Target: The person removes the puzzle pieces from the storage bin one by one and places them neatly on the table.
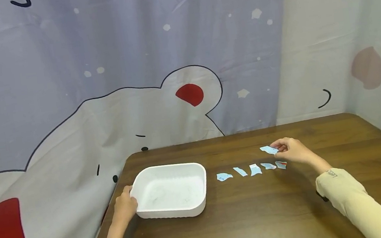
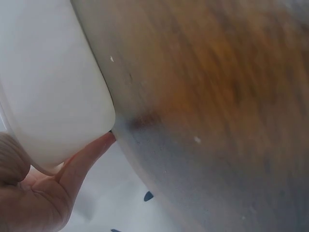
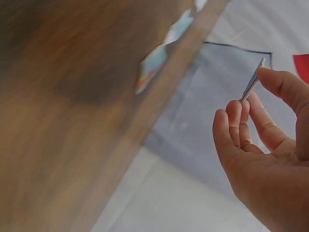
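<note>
A white rectangular plastic basin (image 1: pixel 173 212) stands on the left part of the table, and nothing shows inside it. My left hand (image 1: pixel 125 206) grips its left rim; in the left wrist view the thumb and fingers hold the basin's corner (image 2: pixel 53 96). Over the table at the right, my right hand (image 1: pixel 292 151) pinches a torn light-blue piece of paper (image 1: pixel 268 150) between thumb and fingertips. The right wrist view shows this piece (image 3: pixel 253 81) nearly edge-on, above the tabletop. Below it, several similar torn pieces lie in a row, the rightmost piece (image 1: pixel 281 165) marked with red.
The brown wooden table (image 1: pixel 259 213) has its far edge against a printed curtain (image 1: pixel 133 118). Between the basin and the right hand lie the other scraps, among them a left-end piece (image 1: pixel 224 176) close to the basin's right side.
</note>
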A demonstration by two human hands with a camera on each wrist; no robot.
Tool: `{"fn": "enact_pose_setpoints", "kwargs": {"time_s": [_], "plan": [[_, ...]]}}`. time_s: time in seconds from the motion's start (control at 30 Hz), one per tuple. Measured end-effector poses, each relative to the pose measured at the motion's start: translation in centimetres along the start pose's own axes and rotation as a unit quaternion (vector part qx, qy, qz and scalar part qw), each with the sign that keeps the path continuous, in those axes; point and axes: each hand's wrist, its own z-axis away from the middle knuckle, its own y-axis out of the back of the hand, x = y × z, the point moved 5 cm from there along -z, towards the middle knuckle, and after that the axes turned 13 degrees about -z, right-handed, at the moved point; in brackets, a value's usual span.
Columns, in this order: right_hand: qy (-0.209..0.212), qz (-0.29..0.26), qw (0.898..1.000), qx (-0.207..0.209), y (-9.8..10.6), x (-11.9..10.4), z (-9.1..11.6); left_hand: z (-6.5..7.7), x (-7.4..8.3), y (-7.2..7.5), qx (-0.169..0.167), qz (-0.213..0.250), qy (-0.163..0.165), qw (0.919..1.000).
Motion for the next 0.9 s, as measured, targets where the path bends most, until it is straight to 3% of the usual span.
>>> {"fn": "enact_pose_setpoints", "kwargs": {"time_s": [0.4, 0.9], "plan": [[-0.064, 0.015, 0.998, 0.007, 2.2, 5.1, 2.8, 0.0, 0.0, 0.1, 0.002, -0.002, -0.004, 1.0], [-0.09, 0.045, 0.995, -0.016, 3.3, 7.2, 3.9, 0.0, -0.1, 0.0, 0.004, -0.004, -0.004, 1.0]]}}
